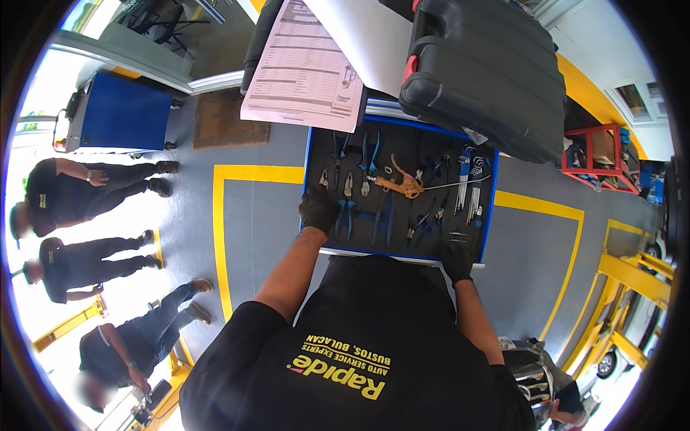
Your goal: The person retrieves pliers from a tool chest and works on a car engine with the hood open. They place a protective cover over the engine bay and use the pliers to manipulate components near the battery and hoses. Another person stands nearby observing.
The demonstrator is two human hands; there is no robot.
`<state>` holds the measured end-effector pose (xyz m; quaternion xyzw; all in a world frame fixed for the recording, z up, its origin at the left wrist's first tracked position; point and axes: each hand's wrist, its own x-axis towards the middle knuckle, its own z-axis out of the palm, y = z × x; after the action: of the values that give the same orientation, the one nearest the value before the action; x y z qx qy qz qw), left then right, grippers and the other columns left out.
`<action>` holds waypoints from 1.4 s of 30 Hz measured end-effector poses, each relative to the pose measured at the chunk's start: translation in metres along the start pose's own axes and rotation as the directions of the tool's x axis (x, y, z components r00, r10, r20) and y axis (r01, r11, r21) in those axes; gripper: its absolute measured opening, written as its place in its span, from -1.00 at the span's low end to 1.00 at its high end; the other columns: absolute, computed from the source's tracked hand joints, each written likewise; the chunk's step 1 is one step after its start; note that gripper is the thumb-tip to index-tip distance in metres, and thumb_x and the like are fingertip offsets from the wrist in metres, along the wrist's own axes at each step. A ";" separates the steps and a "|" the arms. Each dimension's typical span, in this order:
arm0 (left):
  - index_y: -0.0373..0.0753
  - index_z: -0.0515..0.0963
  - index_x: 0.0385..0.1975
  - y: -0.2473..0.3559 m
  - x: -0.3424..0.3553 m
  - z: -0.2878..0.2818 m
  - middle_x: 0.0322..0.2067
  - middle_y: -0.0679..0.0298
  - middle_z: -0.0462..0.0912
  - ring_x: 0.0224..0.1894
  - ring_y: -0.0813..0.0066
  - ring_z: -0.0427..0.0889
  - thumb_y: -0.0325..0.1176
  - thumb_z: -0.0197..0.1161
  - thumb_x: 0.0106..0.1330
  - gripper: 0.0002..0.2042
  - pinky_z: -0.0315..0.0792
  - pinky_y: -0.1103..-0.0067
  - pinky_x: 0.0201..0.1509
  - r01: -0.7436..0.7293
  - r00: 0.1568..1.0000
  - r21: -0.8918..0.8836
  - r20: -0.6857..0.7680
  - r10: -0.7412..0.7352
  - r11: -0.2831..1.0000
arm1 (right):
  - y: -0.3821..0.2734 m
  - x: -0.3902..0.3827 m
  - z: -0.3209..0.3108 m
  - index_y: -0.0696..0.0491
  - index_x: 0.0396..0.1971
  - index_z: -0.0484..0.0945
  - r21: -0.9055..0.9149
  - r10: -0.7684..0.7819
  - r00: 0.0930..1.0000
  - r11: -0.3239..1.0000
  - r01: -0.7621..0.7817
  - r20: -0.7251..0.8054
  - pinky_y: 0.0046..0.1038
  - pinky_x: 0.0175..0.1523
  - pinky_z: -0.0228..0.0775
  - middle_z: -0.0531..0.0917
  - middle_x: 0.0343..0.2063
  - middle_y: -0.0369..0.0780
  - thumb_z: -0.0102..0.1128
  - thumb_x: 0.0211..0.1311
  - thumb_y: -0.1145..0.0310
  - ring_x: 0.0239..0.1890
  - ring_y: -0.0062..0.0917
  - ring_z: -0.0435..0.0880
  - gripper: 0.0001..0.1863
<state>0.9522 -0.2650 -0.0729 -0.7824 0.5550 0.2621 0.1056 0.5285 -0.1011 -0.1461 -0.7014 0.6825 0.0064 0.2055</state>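
Note:
My left hand point(318, 210), in a black glove, lies over the left side of an open blue-edged tool drawer point(402, 256). Just beyond its fingers show the jaws of pliers point(323, 178), whose handles are hidden. Beside that hand are blue-handled pliers point(346, 215) in dark foam. My right hand point(456, 260), also gloved in black, is at the drawer's front right corner, below a set of hex keys point(474, 188). The dark gloves blend into the foam, so finger positions are unclear. An orange air blow gun point(408, 185) with a long thin nozzle lies across the tools.
Above the drawer's far edge sit a black tool case point(489, 72) and a printed form point(305, 72). A blue cabinet point(122, 113) stands far left, with several people point(79, 183) below it. At right are a red rack point(593, 158) and a yellow lift point(632, 276).

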 end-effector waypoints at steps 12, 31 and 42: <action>-0.32 0.55 0.01 -0.085 0.004 -0.059 -0.13 -0.15 0.71 -0.07 -0.13 0.72 -0.30 0.33 0.27 -0.64 0.59 0.23 0.03 -0.376 0.913 -0.014 0.165 0.373 0.926 | -0.024 -0.049 -0.054 0.07 -0.18 0.59 0.409 0.165 0.942 0.912 -0.032 -0.294 -0.14 -0.16 0.52 0.68 -0.19 -0.05 0.38 0.25 0.25 -0.24 -0.07 0.67 -0.74; -0.29 0.57 -0.02 0.064 -0.089 -0.085 -0.10 -0.01 0.65 -0.11 0.11 0.65 -0.39 0.16 0.40 -0.77 0.57 0.34 -0.07 -0.306 0.664 -0.849 0.134 0.735 0.431 | -0.156 0.050 -0.146 0.01 0.39 0.29 0.966 -0.099 0.982 0.218 -0.138 0.162 -0.42 0.13 0.47 0.57 0.13 -0.22 0.23 0.46 0.15 0.01 -0.49 0.63 -0.39; -0.37 0.59 0.10 0.073 -0.086 -0.131 0.14 -0.02 0.61 0.19 0.24 0.59 -0.29 0.27 0.49 -0.68 0.53 0.34 0.18 -0.995 0.080 -0.074 -0.094 0.992 0.073 | -0.179 0.082 -0.110 0.01 0.16 0.42 0.939 0.093 0.955 -0.235 -0.253 0.280 -0.41 -0.09 0.59 0.65 -0.25 -0.24 -0.02 0.57 -0.01 -0.29 -0.54 0.69 -0.57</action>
<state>0.9021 -0.2813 0.0916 -0.2054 0.9227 0.2889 -0.1519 0.6758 -0.2149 -0.0195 -0.1773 0.5131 -0.4589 0.7033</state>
